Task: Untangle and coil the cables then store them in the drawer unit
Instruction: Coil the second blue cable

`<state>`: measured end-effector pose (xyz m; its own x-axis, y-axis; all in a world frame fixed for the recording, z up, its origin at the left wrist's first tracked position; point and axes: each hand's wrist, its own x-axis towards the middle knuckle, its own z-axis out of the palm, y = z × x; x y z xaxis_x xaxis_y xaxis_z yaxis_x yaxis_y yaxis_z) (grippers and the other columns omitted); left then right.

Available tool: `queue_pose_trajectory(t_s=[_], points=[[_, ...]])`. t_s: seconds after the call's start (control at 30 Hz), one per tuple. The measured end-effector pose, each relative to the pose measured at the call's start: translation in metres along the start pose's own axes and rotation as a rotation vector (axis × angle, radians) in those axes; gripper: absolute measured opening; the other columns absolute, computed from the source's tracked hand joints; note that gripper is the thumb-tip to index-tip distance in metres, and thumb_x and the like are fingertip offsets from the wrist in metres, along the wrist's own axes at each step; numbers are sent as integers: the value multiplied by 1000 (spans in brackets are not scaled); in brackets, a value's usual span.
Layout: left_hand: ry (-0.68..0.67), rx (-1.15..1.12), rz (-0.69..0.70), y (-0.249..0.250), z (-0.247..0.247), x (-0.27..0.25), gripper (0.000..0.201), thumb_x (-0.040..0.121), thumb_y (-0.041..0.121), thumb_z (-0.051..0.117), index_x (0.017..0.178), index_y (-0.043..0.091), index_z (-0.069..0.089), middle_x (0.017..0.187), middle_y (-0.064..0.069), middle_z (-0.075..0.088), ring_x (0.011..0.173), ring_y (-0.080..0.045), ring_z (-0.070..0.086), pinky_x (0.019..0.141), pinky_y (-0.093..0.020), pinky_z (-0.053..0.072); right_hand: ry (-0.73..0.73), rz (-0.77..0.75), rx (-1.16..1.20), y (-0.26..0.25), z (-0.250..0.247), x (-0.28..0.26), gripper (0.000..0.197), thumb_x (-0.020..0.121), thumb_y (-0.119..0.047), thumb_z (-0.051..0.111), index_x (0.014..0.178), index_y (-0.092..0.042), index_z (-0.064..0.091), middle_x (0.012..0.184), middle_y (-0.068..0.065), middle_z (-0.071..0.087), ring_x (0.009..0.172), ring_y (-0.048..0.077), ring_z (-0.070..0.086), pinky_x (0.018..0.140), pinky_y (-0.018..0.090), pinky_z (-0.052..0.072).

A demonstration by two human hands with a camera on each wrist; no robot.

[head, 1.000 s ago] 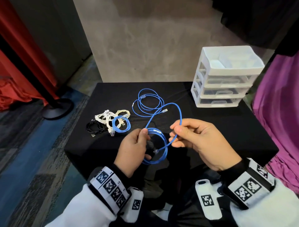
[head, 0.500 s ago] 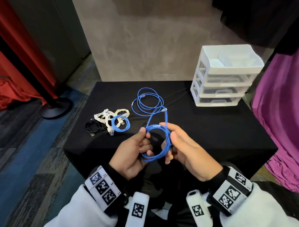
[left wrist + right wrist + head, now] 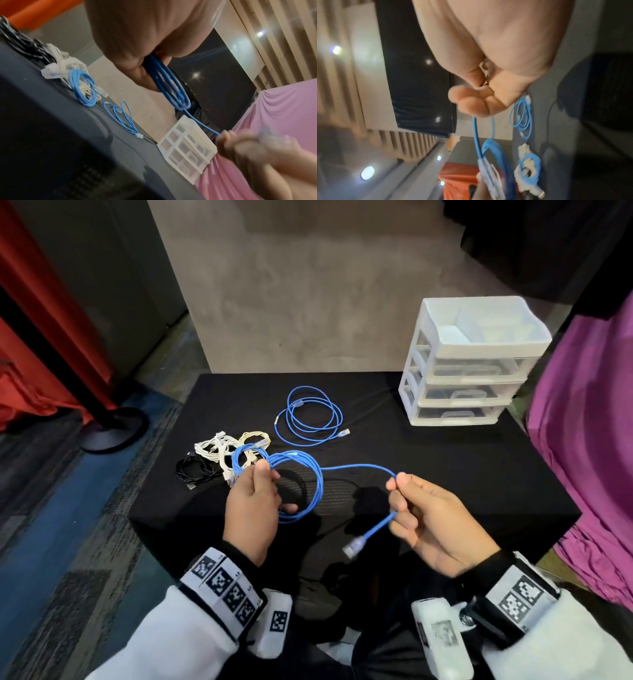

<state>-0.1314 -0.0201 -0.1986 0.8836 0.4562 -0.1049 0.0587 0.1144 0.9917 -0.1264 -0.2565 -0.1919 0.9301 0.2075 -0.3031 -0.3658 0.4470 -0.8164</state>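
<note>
My left hand grips a coil of blue cable above the near edge of the black table; the same coil shows under the palm in the left wrist view. From the coil a loose strand runs right to my right hand, which pinches it near its end. The clear plug hangs below that hand. The blue strand drops from the right fingers in the right wrist view. The white drawer unit stands at the table's back right, drawers closed.
A second blue cable lies loosely coiled mid-table. At the left lies a pile of white cables, a black cable and a small blue coil. Purple cloth hangs to the right, a red curtain and stand base to the left.
My hands have drawn apart: the right hand has pulled the free end of the blue cable out to the right, and the left hand has shifted left with the coil.
</note>
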Motion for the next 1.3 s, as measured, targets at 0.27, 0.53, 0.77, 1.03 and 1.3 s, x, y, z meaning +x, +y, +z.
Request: queue_pose_trajectory(t_s=[0.27, 0.53, 0.77, 1.03, 1.3], points=[[-13, -106, 83, -4, 23, -21, 35, 112, 26, 34, 91, 4, 51, 50, 9, 42, 44, -3, 46, 54, -28, 57, -46, -15, 369, 10, 40, -6, 17, 107, -6, 47, 94, -8, 56, 101, 25, 75, 86, 33, 79, 74, 41, 66], [-63, -248, -13, -4, 32, -25, 37, 111, 32, 39, 87, 10, 57, 60, 1, 44, 59, -18, 54, 72, -41, 49, -13, -317, -466, 63, 38, -1, 11, 84, -8, 85, 88, -14, 78, 75, 0, 55, 72, 20, 43, 71, 34, 38], [-123, -460, -320, -6, 27, -24, 37, 111, 34, 40, 88, 9, 54, 59, -1, 41, 53, -14, 46, 61, -35, 51, -126, -320, -544, 57, 26, -8, 17, 81, -10, 87, 94, -22, 85, 88, -4, 69, 68, 16, 45, 71, 33, 41], [-310, -493, -395, 19, 10, -23, 36, 107, 36, 48, 83, 10, 56, 53, 9, 24, 41, -4, 21, 41, -16, 24, -134, -240, -478, 33, -4, -2, 14, 100, -23, 67, 108, -17, 77, 109, 9, 73, 92, 19, 61, 80, 29, 53], [-748, -190, -373, 30, 11, -42, 30, 105, 34, 48, 88, 11, 56, 68, -4, 40, 55, -5, 30, 45, -17, 25, -493, -151, -751, 4, 13, -1, 17, 99, -14, 71, 114, -7, 77, 105, -1, 79, 94, 6, 67, 88, 35, 56]])
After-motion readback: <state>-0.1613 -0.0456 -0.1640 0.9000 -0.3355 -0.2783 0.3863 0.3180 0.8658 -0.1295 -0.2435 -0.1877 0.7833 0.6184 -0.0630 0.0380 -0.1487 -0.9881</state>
